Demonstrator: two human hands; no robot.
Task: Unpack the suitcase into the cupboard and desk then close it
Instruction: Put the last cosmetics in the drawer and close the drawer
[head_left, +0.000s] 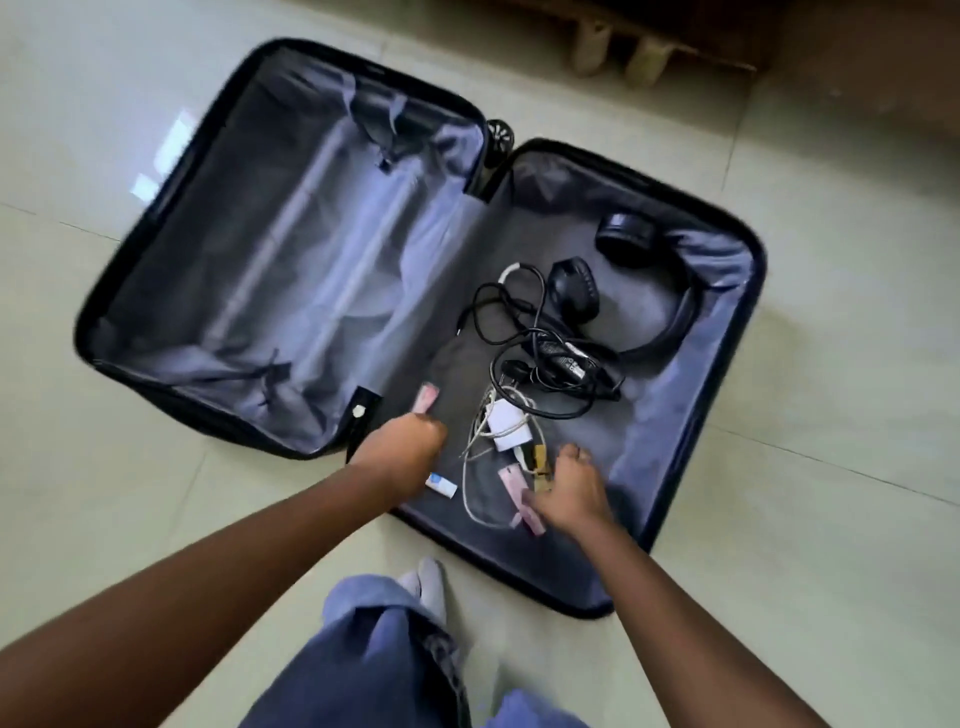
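Observation:
A black suitcase (748, 332) lies open on the floor, its left half bare of items. The right half holds black headphones (670, 296), tangled black cables (540, 358), a white charger (506, 423) with a white cord, and a small white tube (441, 485). My left hand (402, 449) is closed around a pink item (426, 399) at the near edge of the right half. My right hand (569, 491) rests with fingers down on small pink items (522, 501) and a yellowish item (540, 465); whether it grips them is unclear.
The floor is pale tile all around the suitcase. Wooden furniture legs (623, 52) stand at the top. A brown surface (872, 67) fills the upper right corner. My trouser legs and a socked foot (428, 582) are just in front of the suitcase's near edge.

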